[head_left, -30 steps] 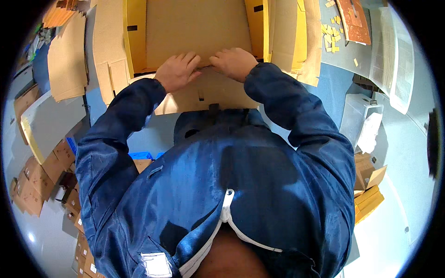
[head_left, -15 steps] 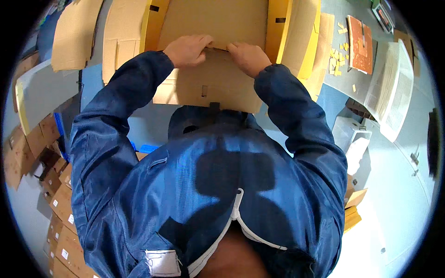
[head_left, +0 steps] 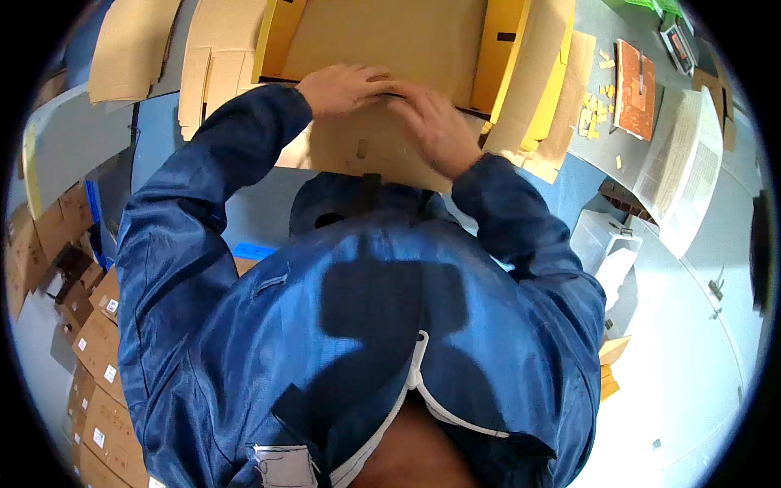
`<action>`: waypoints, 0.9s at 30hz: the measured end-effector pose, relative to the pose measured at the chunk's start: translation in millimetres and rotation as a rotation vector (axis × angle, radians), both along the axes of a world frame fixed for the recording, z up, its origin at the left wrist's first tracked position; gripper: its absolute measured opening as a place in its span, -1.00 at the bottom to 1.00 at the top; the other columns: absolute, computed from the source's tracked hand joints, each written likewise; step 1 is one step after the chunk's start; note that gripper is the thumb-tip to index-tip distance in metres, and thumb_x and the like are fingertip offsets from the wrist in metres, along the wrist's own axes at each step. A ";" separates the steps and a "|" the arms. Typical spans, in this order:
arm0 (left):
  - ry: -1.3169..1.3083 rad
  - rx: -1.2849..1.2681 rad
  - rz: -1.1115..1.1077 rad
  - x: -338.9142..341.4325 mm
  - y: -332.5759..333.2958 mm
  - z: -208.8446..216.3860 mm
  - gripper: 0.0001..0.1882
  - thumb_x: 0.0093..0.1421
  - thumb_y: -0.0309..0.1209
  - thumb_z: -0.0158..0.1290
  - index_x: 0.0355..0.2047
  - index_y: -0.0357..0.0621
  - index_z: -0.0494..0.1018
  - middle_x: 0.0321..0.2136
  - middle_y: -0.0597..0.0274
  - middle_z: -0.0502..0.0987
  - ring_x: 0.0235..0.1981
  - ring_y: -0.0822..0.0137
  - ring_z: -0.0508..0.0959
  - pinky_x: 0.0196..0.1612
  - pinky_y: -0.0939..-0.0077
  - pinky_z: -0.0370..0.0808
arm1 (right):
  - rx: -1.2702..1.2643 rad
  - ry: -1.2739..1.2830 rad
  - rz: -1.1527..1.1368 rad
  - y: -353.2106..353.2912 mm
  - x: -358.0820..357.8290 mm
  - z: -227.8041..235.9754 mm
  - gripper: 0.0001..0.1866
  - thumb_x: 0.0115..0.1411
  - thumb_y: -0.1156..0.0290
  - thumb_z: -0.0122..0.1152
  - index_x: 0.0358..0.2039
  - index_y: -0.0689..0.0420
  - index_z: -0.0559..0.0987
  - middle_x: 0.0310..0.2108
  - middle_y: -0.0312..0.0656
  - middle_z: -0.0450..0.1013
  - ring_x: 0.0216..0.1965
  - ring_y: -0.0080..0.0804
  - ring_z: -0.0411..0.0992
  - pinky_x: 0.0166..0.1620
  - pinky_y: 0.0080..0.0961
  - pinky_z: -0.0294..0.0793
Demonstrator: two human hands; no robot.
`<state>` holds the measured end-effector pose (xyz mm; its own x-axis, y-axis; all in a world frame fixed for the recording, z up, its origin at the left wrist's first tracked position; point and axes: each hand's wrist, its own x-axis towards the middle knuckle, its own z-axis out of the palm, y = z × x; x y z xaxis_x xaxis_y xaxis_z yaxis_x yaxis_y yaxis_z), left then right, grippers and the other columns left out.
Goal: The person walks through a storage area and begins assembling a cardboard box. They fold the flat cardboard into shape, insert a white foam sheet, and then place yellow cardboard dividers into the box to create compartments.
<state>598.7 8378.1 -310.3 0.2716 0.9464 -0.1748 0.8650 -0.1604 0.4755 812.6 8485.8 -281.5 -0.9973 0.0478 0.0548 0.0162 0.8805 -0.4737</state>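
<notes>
Head view: the left hand [head_left: 343,88] lies on one cardboard box [head_left: 390,37], whether pinching I cannot tell; the right hand [head_left: 439,128], fingers loosely extended, meets it. Two yellow walls [head_left: 492,73] stand beyond both hands.

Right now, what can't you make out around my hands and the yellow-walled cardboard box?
All in the head view:
- Cardboard box: its far end is cut off by the top edge.
- Where the box meets the near flap: partly hidden by both hands.
- Right hand: blurred; whether it touches the left hand is unclear.
- Stacked cartons: partly hidden by the left sleeve.
</notes>
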 end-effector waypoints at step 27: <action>-0.832 -0.888 0.101 -26.7 33.5 0.8 -0.55 0.29 -0.18 -0.14 0.13 -0.07 0.30 0.09 0.25 0.32 0.13 0.33 0.24 0.19 0.47 0.12 | -0.137 -0.337 -0.112 51.0 -6.5 60.0 -0.76 0.13 0.35 0.07 -0.19 0.09 0.50 -0.41 -0.07 0.51 -0.31 -0.04 0.48 -0.25 -0.26 0.47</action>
<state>572.0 8411.6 -309.5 0.5412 0.6095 -0.5793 0.2342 0.5524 0.8000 806.1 8536.7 -221.5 -0.9465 0.1414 -0.2902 0.2837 0.7931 -0.5390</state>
